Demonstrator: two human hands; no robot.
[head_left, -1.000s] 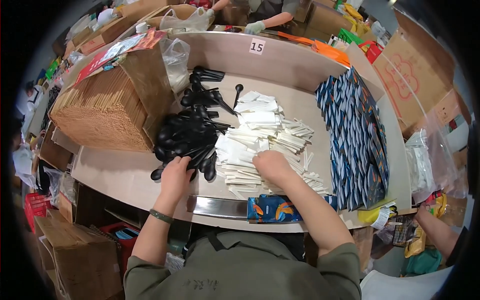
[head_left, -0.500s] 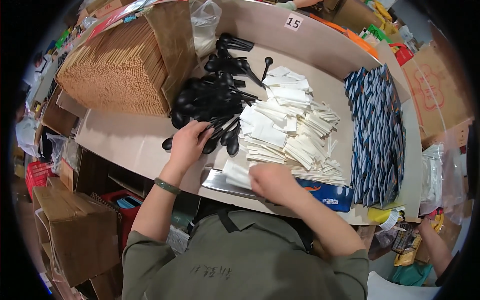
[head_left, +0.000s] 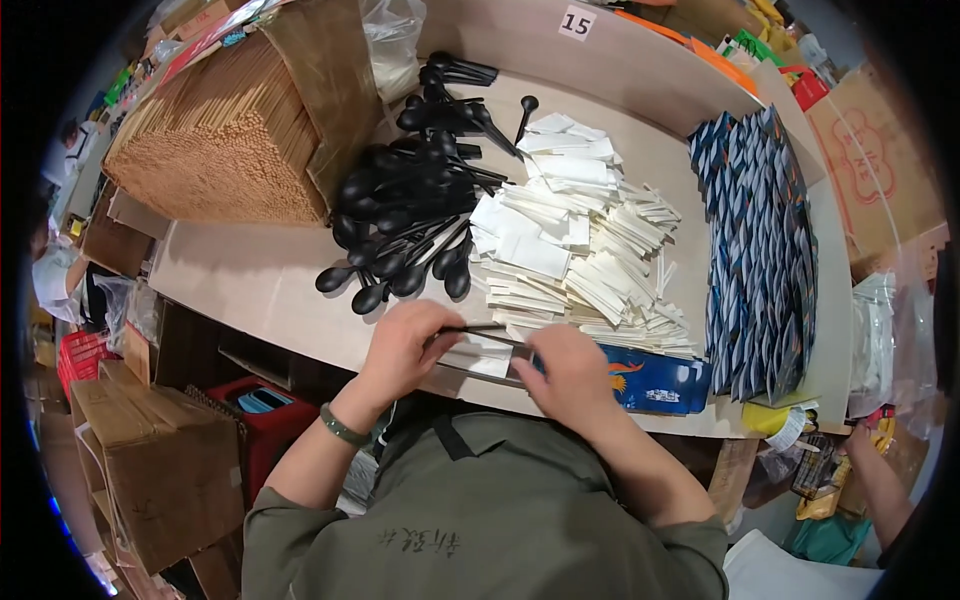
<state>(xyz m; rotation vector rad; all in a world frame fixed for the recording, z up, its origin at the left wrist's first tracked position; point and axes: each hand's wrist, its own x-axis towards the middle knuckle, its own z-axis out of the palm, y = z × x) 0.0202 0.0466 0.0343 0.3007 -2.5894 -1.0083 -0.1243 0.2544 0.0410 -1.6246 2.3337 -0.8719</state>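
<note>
While the two bare hands meet low over the near edge of the pale counter (head_left: 240, 262), the left hand (head_left: 403, 345) pinches a slim black shaft (head_left: 482, 328), probably a plastic spoon handle, between thumb and curled fingers. The shaft spans the gap toward the right hand (head_left: 577, 372), whose fingers curl just beside its far end; whether they grip it cannot be told. Between both sets of fingers, just nearer the body than the shaft, is a flat white paper packet (head_left: 482, 353), over a shiny silver metal strip (head_left: 462, 384); holding the shaft alongside it probably helps line the two up.

Just beyond the left fingers lies a loose heap of black plastic spoons (head_left: 395, 188), and beyond the right fingers a spread of white paper packets (head_left: 520, 245), each seemingly put where one hand reaches it easily. Just right of the right fingers rests a glossy blue pack with an orange design (head_left: 660, 382); farther right stands a tight row of blue pouches (head_left: 755, 260), perhaps packed upright to save room.

Both forearms slant inward from the lower edge, elbows bent and apart. The backs of the hands face up, the right thumb points toward the left fingers, and a dark green bangle (head_left: 343, 427) circles the left wrist.
</note>
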